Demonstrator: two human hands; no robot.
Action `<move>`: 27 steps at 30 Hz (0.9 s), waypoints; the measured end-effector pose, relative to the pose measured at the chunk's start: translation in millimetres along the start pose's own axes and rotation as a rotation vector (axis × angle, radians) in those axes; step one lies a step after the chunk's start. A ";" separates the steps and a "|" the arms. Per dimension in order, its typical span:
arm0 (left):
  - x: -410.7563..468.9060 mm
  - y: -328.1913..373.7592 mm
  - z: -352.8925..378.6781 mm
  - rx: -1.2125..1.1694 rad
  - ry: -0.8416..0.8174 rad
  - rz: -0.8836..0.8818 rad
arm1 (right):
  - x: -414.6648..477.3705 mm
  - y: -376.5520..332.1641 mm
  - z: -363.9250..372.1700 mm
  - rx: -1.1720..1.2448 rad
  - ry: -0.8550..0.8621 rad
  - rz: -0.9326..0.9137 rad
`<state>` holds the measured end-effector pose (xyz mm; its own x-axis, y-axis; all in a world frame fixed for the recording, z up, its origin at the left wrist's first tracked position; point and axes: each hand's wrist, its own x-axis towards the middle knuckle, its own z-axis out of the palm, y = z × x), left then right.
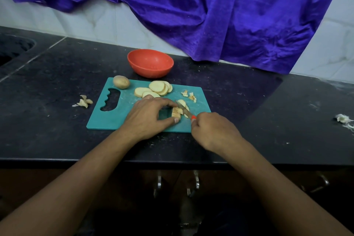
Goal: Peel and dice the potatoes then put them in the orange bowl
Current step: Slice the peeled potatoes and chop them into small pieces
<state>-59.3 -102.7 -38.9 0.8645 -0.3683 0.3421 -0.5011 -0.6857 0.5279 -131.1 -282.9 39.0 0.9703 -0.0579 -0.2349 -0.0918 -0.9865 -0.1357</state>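
My left hand (147,115) pinches the small pale stack of potato slices (176,113) on the teal plastic cutting board (107,119). My right hand (210,130) curls round the red-handled knife (183,110). With the blade beside my thumb, I judge a slip could nick it. The round orange plastic bowl (151,63) sits at twelve o'clock.

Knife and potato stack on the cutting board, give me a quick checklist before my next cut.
1. Left hand pinches the potato stack steady: ok.
2. Right hand grips the knife, blade on the stack: ok.
3. Left fingertips clear of the blade: cannot tell, they look close.
4. Cutting board flat on the counter: ok.
5. Orange bowl behind the board, open and empty: ok.
6. Whole potato peeled: not ok, skin on.
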 end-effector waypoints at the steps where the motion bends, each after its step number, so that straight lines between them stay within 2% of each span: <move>1: 0.0 0.5 0.0 0.003 0.002 -0.001 | -0.2 0.7 -1.1 -0.003 0.007 -0.001; 18: 0.3 -2.1 0.4 0.036 -0.009 0.008 | 6.5 -3.3 -1.1 0.043 -0.049 -0.022; 27: 1.4 -1.2 -0.6 0.008 -0.010 -0.019 | 3.1 -0.3 -13.3 -0.013 -0.008 -0.006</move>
<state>-57.6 -102.0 -38.6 0.8743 -0.3612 0.3242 -0.4841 -0.6979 0.5278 -125.1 -284.9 51.2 0.9689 -0.0511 -0.2420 -0.0833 -0.9887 -0.1248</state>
